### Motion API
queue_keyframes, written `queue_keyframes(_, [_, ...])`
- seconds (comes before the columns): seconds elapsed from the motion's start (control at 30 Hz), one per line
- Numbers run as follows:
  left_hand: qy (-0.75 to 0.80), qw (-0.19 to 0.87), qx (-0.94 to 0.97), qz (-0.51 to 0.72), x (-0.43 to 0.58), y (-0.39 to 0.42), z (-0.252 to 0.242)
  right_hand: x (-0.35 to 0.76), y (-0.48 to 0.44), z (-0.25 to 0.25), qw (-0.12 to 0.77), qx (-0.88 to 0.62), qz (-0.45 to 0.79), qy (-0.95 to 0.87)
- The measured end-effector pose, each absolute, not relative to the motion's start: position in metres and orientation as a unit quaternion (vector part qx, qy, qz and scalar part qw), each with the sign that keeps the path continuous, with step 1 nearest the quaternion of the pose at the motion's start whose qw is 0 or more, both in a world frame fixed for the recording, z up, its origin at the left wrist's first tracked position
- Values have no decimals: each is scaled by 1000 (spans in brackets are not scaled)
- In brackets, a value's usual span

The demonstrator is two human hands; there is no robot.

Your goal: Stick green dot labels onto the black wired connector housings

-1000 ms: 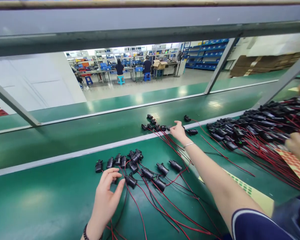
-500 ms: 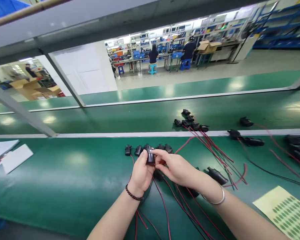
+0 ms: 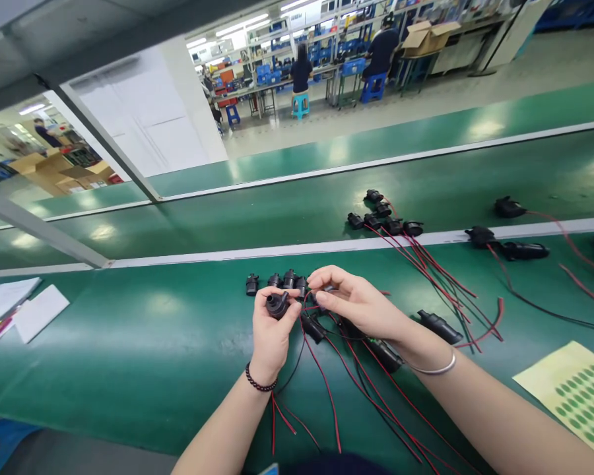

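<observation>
Motor (image 3: 277, 305), round and black, is held near the centre of the frame, pinched by the grip of the left hand (image 3: 270, 336). The grip of the right hand (image 3: 354, 300), just beside it, is spread, a gap being seen between thumb and fingers. The motor is probably best steadied by its body, with the red wires (image 3: 325, 382) kept slack; these are too tangled to be counted. Beyond the left hand, four motors (image 3: 290, 278) are lined up on the green surface (image 3: 143, 356); six others (image 3: 393, 225) are clustered right of centre. One sticker sheet (image 3: 569, 402) is laid at lower right, one notebook (image 3: 10, 295) at far left.
</observation>
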State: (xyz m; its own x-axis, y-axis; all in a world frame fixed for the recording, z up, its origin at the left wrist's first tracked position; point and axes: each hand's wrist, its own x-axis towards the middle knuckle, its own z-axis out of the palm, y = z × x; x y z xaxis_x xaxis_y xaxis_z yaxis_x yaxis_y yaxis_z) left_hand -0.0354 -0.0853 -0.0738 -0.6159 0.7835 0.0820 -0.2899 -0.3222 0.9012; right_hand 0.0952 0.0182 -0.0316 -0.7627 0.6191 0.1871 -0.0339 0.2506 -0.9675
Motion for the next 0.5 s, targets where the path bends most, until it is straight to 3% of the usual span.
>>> queue_keyframes(0.27, [575, 228, 369, 693, -35, -89, -72, 90, 16, -36, 244, -189, 528, -791])
queue_keyframes(0.5, [583, 265, 318, 699, -37, -89, -73, 90, 14, -38, 255, -214, 513, -791])
